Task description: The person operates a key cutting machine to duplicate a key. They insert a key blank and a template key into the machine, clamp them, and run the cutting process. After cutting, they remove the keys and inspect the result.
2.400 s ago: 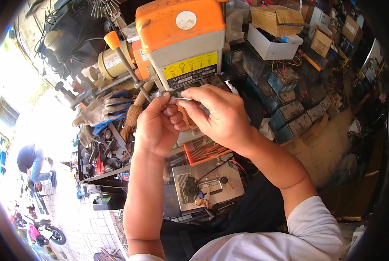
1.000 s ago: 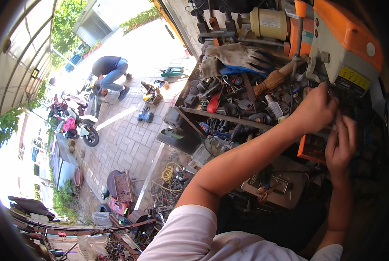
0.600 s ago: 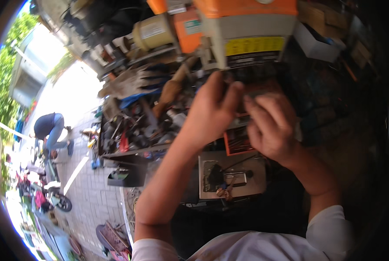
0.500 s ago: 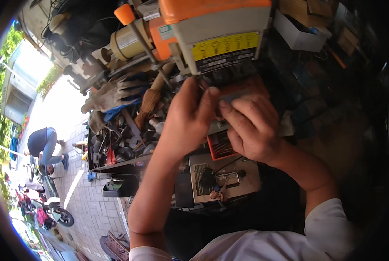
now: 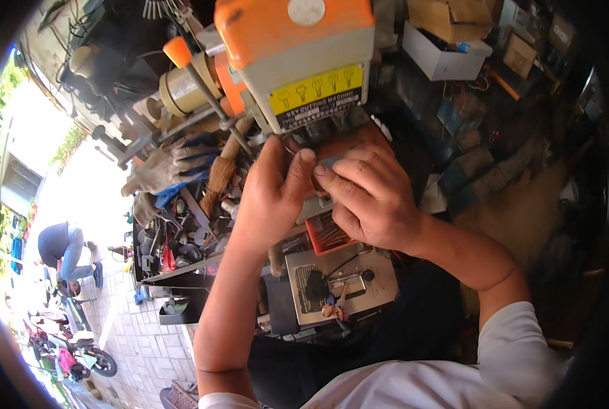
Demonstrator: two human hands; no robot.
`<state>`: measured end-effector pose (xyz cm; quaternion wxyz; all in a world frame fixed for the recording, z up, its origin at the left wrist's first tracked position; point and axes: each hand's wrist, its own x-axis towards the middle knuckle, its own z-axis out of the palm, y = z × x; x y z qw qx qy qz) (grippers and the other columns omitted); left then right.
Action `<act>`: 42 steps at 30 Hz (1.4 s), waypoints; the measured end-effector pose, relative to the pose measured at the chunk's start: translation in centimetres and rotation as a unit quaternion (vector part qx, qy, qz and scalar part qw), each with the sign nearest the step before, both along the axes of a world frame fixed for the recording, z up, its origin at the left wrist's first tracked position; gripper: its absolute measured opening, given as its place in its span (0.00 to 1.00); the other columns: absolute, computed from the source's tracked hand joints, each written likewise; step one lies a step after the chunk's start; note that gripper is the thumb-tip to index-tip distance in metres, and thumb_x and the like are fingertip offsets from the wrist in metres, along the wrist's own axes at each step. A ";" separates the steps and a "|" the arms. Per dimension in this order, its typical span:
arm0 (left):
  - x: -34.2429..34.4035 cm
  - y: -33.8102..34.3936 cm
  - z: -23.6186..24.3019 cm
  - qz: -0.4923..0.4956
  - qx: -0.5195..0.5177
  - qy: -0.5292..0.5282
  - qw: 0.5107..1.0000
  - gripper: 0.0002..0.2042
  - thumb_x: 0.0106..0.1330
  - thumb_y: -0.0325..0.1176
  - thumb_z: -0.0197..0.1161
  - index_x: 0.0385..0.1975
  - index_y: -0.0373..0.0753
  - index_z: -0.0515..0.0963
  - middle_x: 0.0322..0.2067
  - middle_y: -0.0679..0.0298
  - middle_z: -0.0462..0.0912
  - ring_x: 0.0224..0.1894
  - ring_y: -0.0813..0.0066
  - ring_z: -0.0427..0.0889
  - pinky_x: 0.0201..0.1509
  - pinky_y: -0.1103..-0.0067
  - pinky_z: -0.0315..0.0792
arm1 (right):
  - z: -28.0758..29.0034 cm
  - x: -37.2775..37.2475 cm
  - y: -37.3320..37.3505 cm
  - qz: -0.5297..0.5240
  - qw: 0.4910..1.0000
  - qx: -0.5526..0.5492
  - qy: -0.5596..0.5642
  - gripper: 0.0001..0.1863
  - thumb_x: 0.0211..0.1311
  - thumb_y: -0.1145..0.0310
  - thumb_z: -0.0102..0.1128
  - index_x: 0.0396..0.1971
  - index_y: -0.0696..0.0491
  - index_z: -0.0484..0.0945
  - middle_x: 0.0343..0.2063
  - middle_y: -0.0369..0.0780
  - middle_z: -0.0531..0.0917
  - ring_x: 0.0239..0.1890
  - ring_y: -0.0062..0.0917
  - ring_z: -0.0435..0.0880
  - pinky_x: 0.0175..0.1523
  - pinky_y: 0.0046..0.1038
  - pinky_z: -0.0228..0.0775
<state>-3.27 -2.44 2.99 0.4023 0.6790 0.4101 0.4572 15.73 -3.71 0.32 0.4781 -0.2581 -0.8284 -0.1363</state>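
Note:
Both hands are raised close together just below an orange and grey key duplicator (image 5: 318, 58) with a yellow label picturing keys. My left hand (image 5: 275, 187) has its fingers bent behind the upright thumb, near the machine's lower front. My right hand (image 5: 378, 198) is curled, with thumb and index finger pinched towards the left thumb. Whatever lies between the fingertips is hidden or too small to name. Below the hands sits a small orange tray (image 5: 328, 235) with thin rods in it. A key bunch (image 5: 336, 310) rests on a flat beige case (image 5: 379, 300) nearer to me.
Left of the machine are a gloves pile (image 5: 172, 167), a brush (image 5: 221, 177) and a crowded tool tray (image 5: 182, 273). A white box (image 5: 447, 60) stands at the far right. Outside on the paving, a person (image 5: 66, 249) bends over beside a motorbike (image 5: 86, 347).
The view has shifted, so the machine and hands appear farther left and the case shows more fully. Both hands keep nearly the same closed pose at the machine's front.

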 end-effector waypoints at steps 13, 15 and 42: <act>0.7 -0.9 0.9 0.003 -0.230 -0.357 0.906 0.14 0.78 0.37 0.53 0.36 0.33 0.81 0.18 0.69 0.73 0.16 0.81 0.65 0.20 0.81 0.58 | 2.9 -1.2 -1.5 0.011 0.989 -0.102 0.107 0.04 0.59 0.79 0.70 0.33 0.57 0.83 0.25 0.41 0.82 0.26 0.31 0.81 0.33 0.31 0.71; 2.4 -2.5 1.1 0.031 -0.232 -0.391 0.890 0.15 0.78 0.39 0.56 0.38 0.33 0.82 0.21 0.66 0.79 0.18 0.79 0.72 0.21 0.81 0.63 | 2.4 0.5 -1.5 0.050 0.959 -0.198 0.198 0.03 0.64 0.77 0.69 0.36 0.59 0.84 0.26 0.38 0.83 0.27 0.24 0.80 0.34 0.27 0.71; 9.1 0.8 -1.3 -0.067 -0.227 -0.499 0.834 0.09 0.80 0.34 0.56 0.47 0.34 0.78 0.40 0.59 0.86 0.40 0.70 0.85 0.46 0.73 0.83 | 3.4 7.7 4.9 0.131 0.801 -0.477 0.338 0.10 0.73 0.66 0.65 0.36 0.58 0.82 0.25 0.30 0.80 0.25 0.12 0.75 0.32 0.19 0.69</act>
